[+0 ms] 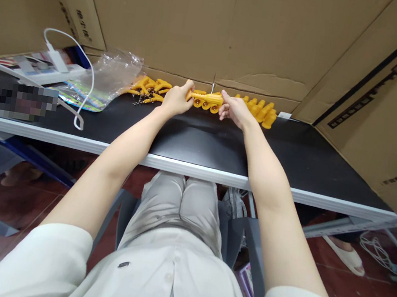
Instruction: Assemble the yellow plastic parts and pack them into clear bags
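My left hand is closed around one end of a yellow plastic piece, which has a ribbed, wider body and a narrower neck. The other end of this piece is pinched by the fingers of my right hand. Just below it, several yellow pieces with round openings lie in a row, partly covered. To the left of my left hand is a pile of curved yellow pieces with small metal chains. Beyond my right hand, several yellow cylinders with flared ends are standing together.
A clear plastic bag lies on the black tabletop, left of the pile. Further left are a white adapter and its looping cable. Cardboard walls close off the back and sides.
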Tool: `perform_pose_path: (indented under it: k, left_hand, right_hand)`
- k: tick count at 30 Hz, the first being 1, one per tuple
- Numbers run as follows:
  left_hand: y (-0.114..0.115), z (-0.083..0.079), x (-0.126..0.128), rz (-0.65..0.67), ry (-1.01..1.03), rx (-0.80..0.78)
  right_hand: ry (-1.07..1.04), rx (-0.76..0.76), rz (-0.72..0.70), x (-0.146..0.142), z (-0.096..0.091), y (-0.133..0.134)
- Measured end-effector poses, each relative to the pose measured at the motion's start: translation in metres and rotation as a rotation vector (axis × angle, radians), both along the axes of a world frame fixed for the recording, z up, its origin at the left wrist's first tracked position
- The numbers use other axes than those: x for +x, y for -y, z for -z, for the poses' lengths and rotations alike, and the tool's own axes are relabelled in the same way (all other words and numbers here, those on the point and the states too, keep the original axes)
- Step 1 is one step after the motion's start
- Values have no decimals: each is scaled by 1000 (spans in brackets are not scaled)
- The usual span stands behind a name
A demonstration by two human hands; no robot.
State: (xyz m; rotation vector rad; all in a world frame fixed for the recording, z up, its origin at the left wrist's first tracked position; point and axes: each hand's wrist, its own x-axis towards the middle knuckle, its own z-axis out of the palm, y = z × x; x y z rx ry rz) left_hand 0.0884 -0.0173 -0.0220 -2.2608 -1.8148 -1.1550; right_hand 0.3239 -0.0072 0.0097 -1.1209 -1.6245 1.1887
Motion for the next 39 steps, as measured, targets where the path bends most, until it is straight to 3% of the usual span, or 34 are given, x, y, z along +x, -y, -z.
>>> perform_pose_path:
  k: [10,22,29,39]
  left_hand:
    - [5,-6,6,-15,-19,31]
    - [-6,2,2,18,36,28]
    - [-9,2,-2,30,40,40]
    - [-11,3,-4,47,48,49]
  right_hand:
    - [36,17,153,-10,8,-11]
    - [50,-135,19,1,-5,0]
    - [-52,13,-60,11,-2,0]
    - [-42,100,-14,8,5,-10]
